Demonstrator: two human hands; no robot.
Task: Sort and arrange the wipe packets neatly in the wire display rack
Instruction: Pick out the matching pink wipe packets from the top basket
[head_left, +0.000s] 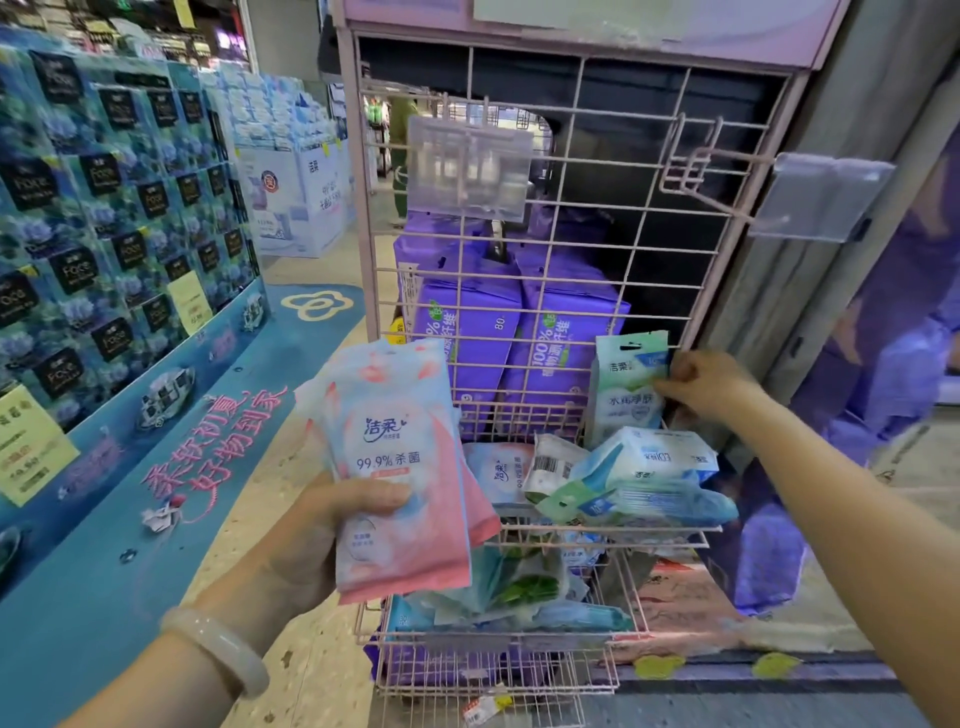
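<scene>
My left hand (317, 540) grips a small stack of pink-and-blue wipe packets (400, 467), held upright in front of the pink wire display rack (571, 223). My right hand (701, 384) pinches the right edge of a green-and-white wipe packet (626, 384) that stands upright against the rack's back grid. In the basket below it lie a loose pink packet (498, 473) and several blue and green packets (644, 478), jumbled. A lower basket (498, 631) holds more mixed packets.
Large purple wipe packs (483, 322) sit behind the wire grid. Two clear plastic price holders (467, 171) (821, 197) stick out on hooks. A tall blue tissue display (114, 218) stands at the left, with speckled floor between it and the rack.
</scene>
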